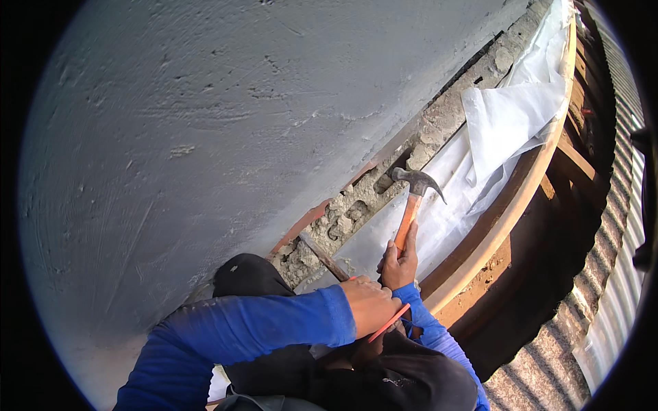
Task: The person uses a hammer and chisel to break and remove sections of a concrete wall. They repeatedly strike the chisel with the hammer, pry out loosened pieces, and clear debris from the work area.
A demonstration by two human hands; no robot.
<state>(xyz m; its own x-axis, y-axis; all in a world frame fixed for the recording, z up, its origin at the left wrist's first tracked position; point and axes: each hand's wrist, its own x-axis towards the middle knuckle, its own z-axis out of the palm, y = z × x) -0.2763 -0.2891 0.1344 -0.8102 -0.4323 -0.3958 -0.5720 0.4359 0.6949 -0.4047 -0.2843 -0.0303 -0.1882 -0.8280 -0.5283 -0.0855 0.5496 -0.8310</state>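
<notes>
My left hand (pixel 370 306) is closed around a chisel (pixel 325 257), whose metal shaft slants up and left from my fist. The chisel's tip meets the rough, broken masonry (pixel 297 264) at the foot of the wall. A flat red piece (pixel 389 323) juts out on the near side of that fist. My right hand (pixel 399 266) grips a claw hammer (pixel 409 218) by its orange handle, just ahead of the left hand. The dark hammer head is raised over the white sheet, with its curved claw to the right.
A grey plastered wall (pixel 171 151) rises on the left. White plastic sheeting (pixel 510 127) lies along the ledge, inside a curved wooden board (pixel 507 229). Beyond it is a dark gap with timber pieces (pixel 576 161), then corrugated metal roofing (pixel 595 291). My dark-clothed knees (pixel 250 274) are close to the wall.
</notes>
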